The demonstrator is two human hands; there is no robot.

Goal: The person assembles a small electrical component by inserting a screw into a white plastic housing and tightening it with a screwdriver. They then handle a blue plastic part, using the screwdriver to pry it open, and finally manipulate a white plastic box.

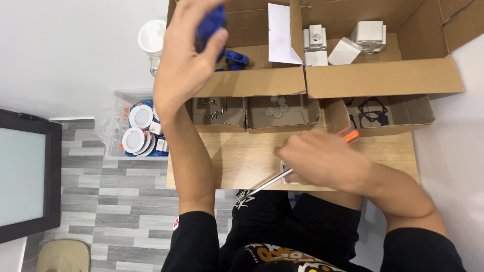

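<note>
My left hand (186, 55) is raised over the left cardboard box (252, 80) and grips a blue plastic part (209, 25). More blue parts (234, 58) lie inside that box. My right hand (322, 161) rests on the wooden table (237, 156) near its front edge. It holds a screwdriver with an orange handle (349, 133); the metal shaft (267, 184) points down-left past the table edge. A small white part (284, 165) shows under the hand, mostly hidden.
Small trays hold screws (214, 108), white round pieces (277, 108) and black gaskets (370, 113). A right cardboard box (383, 75) holds white plastic housings (368, 35). On the floor, a clear bin (113, 126) holds round white lamps (138, 128). A dark screen (25, 171) stands at left.
</note>
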